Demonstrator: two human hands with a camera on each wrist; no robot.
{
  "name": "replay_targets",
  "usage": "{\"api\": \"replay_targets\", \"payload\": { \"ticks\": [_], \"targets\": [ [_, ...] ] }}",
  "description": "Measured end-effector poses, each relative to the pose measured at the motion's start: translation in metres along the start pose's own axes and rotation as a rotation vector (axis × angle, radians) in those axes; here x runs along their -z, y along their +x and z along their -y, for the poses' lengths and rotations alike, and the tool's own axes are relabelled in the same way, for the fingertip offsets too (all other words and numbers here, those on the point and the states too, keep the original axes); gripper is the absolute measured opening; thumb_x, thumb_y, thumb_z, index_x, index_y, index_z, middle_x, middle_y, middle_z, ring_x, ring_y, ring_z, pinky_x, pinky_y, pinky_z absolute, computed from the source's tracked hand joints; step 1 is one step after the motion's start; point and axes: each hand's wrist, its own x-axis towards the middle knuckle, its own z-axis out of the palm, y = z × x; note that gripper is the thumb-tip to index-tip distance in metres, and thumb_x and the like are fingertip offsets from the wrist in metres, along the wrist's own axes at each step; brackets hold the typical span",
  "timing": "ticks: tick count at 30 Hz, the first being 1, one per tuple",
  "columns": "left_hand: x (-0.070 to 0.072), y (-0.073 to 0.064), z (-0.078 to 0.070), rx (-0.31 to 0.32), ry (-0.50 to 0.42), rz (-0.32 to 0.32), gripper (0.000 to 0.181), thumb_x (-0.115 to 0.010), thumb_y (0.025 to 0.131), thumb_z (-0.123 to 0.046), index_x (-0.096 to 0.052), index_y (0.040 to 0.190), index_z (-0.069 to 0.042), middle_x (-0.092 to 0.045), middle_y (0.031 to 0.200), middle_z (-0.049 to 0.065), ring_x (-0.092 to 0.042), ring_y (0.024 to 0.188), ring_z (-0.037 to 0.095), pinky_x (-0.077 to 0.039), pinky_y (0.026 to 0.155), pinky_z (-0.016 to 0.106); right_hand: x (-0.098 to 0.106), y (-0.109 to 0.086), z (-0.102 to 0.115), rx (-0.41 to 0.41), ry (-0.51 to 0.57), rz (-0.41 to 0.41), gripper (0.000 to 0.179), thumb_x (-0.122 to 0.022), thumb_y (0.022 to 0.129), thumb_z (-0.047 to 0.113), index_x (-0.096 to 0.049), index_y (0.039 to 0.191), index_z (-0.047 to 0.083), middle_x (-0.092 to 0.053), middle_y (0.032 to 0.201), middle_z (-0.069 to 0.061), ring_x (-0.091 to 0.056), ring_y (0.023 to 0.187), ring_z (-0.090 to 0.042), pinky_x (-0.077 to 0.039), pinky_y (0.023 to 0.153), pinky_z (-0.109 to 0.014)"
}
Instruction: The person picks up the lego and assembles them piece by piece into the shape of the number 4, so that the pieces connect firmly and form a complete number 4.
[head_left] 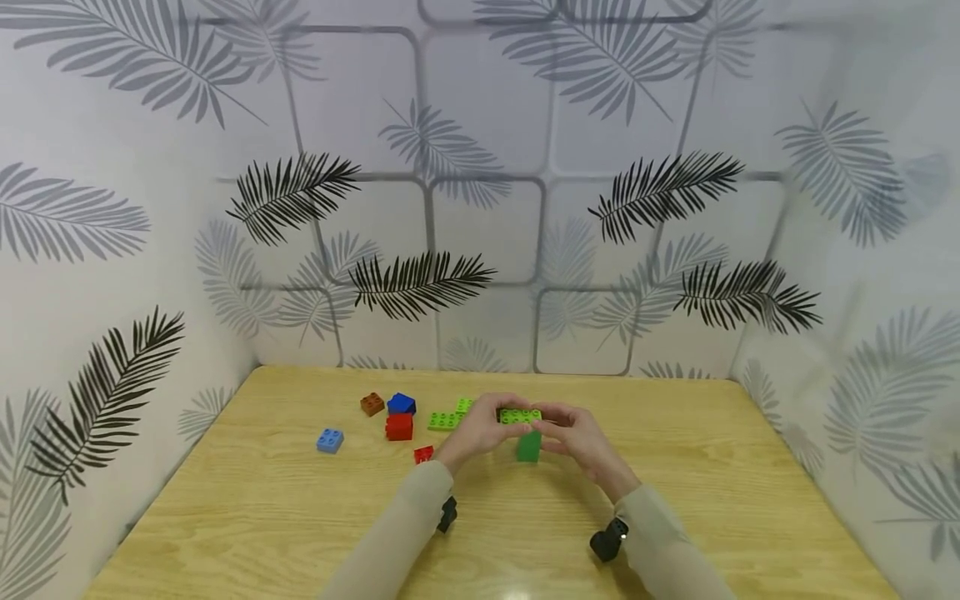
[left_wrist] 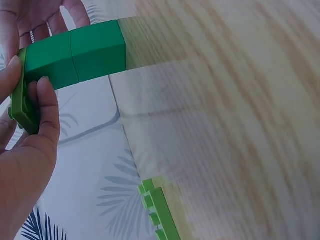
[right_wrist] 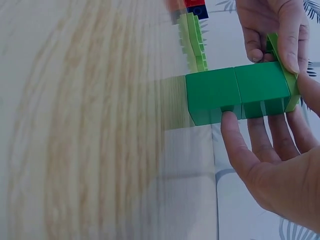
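Note:
Two dark green toy building blocks (head_left: 528, 447) stand stacked upright on the table, with a light green studded building plate (head_left: 520, 416) across the top. The plate sticks out past the stack toward my left hand (head_left: 482, 432), which pinches that overhanging end between thumb and fingers. My right hand (head_left: 579, 439) holds the stack from the other side. In the right wrist view its fingertips (right_wrist: 229, 119) rest against the sides of the dark green blocks (right_wrist: 212, 95), and its thumb lies on the plate (right_wrist: 291, 90).
Left of the hands lie more light green plates (head_left: 446, 421), partly behind my left hand. Further left are a red block (head_left: 399, 427), a smaller red piece (head_left: 423, 454), a dark blue block (head_left: 401, 404), a brown block (head_left: 372, 404) and a light blue block (head_left: 330, 441). A patterned backdrop (head_left: 480, 333) borders the wooden table (head_left: 712, 483).

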Motion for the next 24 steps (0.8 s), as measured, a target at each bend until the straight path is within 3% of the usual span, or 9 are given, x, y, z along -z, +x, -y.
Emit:
{"api": "replay_targets", "payload": {
  "ticks": [10,14,17,21,24],
  "targets": [
    [0.005,0.001,0.002,-0.009,-0.053,0.018,0.031,-0.075,0.088,-0.027,-0.069,0.117,-0.02,-0.068,0.12,-0.002,-0.059,0.115,0.018,-0.049,0.098,0.042,-0.005,0.002,-0.001,0.015,-0.028,-0.031,0.044,-0.068,0.094,0.024,-0.058,0.133,0.006,-0.059,0.131,-0.013,-0.062,0.112,-0.021,-0.052,0.096,-0.048],
    [0.013,-0.001,0.003,-0.025,-0.141,0.071,0.031,-0.073,0.09,-0.019,-0.069,0.12,-0.014,-0.067,0.121,0.004,-0.063,0.097,0.022,-0.053,0.088,0.048,-0.004,0.002,-0.003,0.022,-0.036,-0.026,0.046,-0.069,0.093,0.026,-0.059,0.133,0.006,-0.059,0.131,-0.013,-0.062,0.112,-0.021,-0.052,0.096,-0.049],
    [0.02,-0.002,0.007,-0.022,-0.186,0.088,0.034,-0.072,0.09,-0.015,-0.067,0.122,-0.007,-0.067,0.121,0.008,-0.062,0.091,0.027,-0.056,0.08,0.045,-0.004,0.003,-0.003,0.023,-0.043,-0.033,0.047,-0.069,0.093,0.027,-0.059,0.133,0.006,-0.06,0.13,-0.013,-0.063,0.111,-0.021,-0.053,0.095,-0.047],
    [0.028,-0.005,0.011,0.003,-0.208,0.085,0.035,-0.073,0.089,-0.017,-0.067,0.123,-0.006,-0.067,0.121,0.007,-0.064,0.101,0.028,-0.057,0.078,0.032,-0.005,0.002,-0.001,0.022,-0.046,-0.033,0.05,-0.069,0.092,0.028,-0.058,0.135,0.005,-0.06,0.13,-0.012,-0.063,0.109,-0.019,-0.053,0.095,-0.047],
    [0.033,-0.009,0.011,0.016,-0.222,0.084,0.032,-0.073,0.089,-0.016,-0.069,0.12,-0.008,-0.068,0.119,0.009,-0.066,0.101,0.026,-0.057,0.08,0.031,-0.005,0.002,-0.001,0.016,-0.046,-0.029,0.051,-0.069,0.092,0.028,-0.057,0.136,0.005,-0.061,0.129,-0.011,-0.063,0.108,-0.018,-0.052,0.097,-0.048]
  ]
}}
